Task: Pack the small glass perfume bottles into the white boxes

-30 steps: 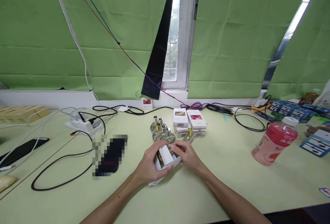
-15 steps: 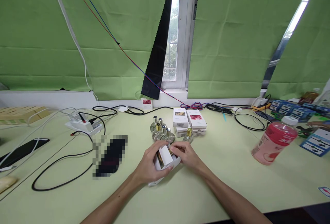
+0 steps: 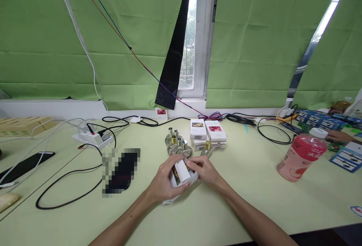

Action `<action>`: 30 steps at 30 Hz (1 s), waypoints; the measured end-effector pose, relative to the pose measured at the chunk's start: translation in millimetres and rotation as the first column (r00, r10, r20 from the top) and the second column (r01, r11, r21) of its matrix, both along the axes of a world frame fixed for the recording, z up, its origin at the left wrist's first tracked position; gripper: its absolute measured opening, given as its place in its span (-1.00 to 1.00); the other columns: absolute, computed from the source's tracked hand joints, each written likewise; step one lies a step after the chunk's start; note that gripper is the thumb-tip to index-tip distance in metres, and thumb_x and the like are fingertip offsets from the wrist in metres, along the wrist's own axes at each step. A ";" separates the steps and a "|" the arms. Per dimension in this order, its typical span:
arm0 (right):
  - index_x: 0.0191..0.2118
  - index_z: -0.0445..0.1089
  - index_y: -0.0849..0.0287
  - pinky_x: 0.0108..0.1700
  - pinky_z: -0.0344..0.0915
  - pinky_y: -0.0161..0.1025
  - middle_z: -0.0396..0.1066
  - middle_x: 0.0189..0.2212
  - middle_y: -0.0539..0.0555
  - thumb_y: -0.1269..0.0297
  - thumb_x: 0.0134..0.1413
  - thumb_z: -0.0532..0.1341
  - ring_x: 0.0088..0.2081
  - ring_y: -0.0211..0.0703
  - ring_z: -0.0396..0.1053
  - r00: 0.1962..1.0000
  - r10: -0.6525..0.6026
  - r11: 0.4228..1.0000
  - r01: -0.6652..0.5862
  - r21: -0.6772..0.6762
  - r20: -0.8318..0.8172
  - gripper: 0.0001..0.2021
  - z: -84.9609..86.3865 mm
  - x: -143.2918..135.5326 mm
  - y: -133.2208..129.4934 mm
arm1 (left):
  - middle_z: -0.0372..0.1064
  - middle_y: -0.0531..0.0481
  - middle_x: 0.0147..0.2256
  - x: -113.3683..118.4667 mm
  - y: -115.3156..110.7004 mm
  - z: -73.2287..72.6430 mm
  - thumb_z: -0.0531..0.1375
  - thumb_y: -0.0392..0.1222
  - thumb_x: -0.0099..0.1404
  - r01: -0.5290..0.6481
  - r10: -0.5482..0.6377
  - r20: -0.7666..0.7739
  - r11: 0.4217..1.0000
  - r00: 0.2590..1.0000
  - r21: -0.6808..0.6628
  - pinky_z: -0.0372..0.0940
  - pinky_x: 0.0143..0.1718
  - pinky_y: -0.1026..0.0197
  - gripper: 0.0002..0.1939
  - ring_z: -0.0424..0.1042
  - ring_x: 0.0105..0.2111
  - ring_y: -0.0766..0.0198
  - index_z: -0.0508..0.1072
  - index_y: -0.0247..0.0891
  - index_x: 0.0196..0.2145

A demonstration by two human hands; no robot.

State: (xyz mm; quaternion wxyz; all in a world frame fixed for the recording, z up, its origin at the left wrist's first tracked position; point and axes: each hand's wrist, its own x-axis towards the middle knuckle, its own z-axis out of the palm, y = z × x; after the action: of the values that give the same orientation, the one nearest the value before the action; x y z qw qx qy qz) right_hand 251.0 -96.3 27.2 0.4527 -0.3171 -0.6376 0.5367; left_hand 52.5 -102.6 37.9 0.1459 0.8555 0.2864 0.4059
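Observation:
A small white carton (image 3: 181, 170) with a flower picture on its side lies just above the table, its flap or insert standing open. My left hand (image 3: 165, 180) is wrapped round it from the left, thumb along the near edge. At the carton's right side my right hand (image 3: 204, 168) is closed, fingertips pinched at the opening. A bit of gold colour shows by those fingertips, but what they grip is mostly hidden. Just beyond stand several glass perfume bottles (image 3: 179, 148) with silver and gold caps. One gold-capped bottle (image 3: 207, 148) stands apart, behind my right hand.
Behind the bottles are stacked white cartons (image 3: 216, 129). A pink drink bottle (image 3: 301, 157) stands to the right, near blue packages (image 3: 347, 157) and another person's hand (image 3: 338, 136). On the left lie a power strip (image 3: 92, 138), black cables (image 3: 53, 172) and a dark phone (image 3: 26, 166).
My hands and the carton keep nearly the same pose. At the far right, the other person's hand has moved further into view, toward the left.

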 end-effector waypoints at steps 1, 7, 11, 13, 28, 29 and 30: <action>-0.51 0.36 0.23 -0.62 -0.05 -0.34 0.08 -0.66 -0.10 -0.08 0.18 0.23 -0.64 -0.37 0.01 1.000 -0.001 1.000 0.001 0.003 0.003 -0.54 -0.1 0.1 -0.1 | 0.43 -0.18 0.02 -0.1 -0.1 -0.1 0.35 -0.14 0.11 0.000 0.000 0.000 1.000 1.000 -0.001 0.39 -0.01 -0.01 -0.37 0.46 -0.02 0.01 0.27 -0.17 0.12; -0.56 0.28 0.20 -0.60 -0.06 -0.34 0.03 -0.66 -0.10 -0.15 0.20 0.19 -0.62 -0.36 -0.02 0.999 -0.022 0.999 0.022 0.024 0.036 -0.48 -4.2 -0.2 1.0 | 0.44 -0.19 0.00 0.5 -0.4 -0.3 0.35 -0.13 0.09 0.001 0.000 0.010 1.000 1.000 -0.017 0.40 -0.01 0.00 -0.37 0.48 -0.03 0.01 0.29 -0.18 0.11; -0.58 0.25 0.19 -0.58 -0.07 -0.33 0.00 -0.65 -0.10 -0.17 0.19 0.18 -0.60 -0.35 -0.03 0.998 -0.033 0.999 0.032 0.019 0.060 -0.46 -6.3 -0.4 2.0 | 0.44 -0.21 0.03 0.9 -0.7 -0.6 0.35 -0.13 0.09 -0.008 0.008 0.005 1.000 1.000 -0.029 0.39 0.02 -0.02 -0.37 0.47 -0.01 -0.02 0.29 -0.18 0.11; -0.59 0.21 0.18 -0.57 -0.09 -0.32 0.00 -0.65 -0.10 -0.15 0.20 0.18 -0.60 -0.35 -0.05 0.997 -0.034 0.999 0.032 0.028 0.076 -0.47 -5.8 -0.2 2.0 | 0.44 -0.21 0.03 0.9 -1.5 -0.4 0.35 -0.13 0.09 -0.011 0.011 0.000 1.000 1.000 -0.026 0.39 0.02 -0.03 -0.36 0.47 0.00 -0.03 0.29 -0.19 0.11; -0.60 0.12 0.16 -0.46 -0.09 -0.29 0.00 -0.61 -0.08 -0.03 0.28 0.12 -0.52 -0.31 -0.06 0.988 -0.014 0.990 -0.008 0.140 0.156 -0.50 -1.0 0.1 0.1 | 0.43 -0.21 0.05 1.4 -3.1 -2.3 0.35 -0.13 0.09 -0.014 0.014 -0.006 0.999 1.000 -0.040 0.38 0.05 -0.04 -0.35 0.46 0.03 -0.03 0.30 -0.18 0.12; -0.60 0.11 0.16 -0.46 -0.09 -0.29 -0.01 -0.61 -0.08 -0.03 0.28 0.12 -0.52 -0.31 -0.06 0.988 -0.008 0.990 -0.014 0.140 0.157 -0.50 -1.0 0.5 0.3 | 0.43 -0.21 0.06 1.5 -3.2 -2.0 0.35 -0.13 0.09 -0.013 0.013 -0.007 0.999 1.000 -0.038 0.38 0.06 -0.04 -0.36 0.45 0.04 -0.03 0.29 -0.18 0.12; -0.60 0.11 0.16 -0.46 -0.09 -0.29 -0.01 -0.61 -0.08 -0.03 0.28 0.12 -0.52 -0.31 -0.06 0.987 -0.003 0.990 -0.019 0.141 0.159 -0.50 -1.0 0.9 0.6 | 0.42 -0.21 0.06 1.7 -3.3 -1.5 0.35 -0.14 0.10 -0.011 0.011 -0.008 0.999 1.000 -0.037 0.37 0.06 -0.05 -0.36 0.45 0.04 -0.03 0.29 -0.18 0.12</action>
State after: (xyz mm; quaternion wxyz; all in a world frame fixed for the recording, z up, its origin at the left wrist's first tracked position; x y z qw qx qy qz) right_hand 251.9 -95.7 26.2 0.4198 -0.3231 -0.7095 0.4647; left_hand 54.2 -105.9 36.4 0.1586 0.8525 0.2992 0.3981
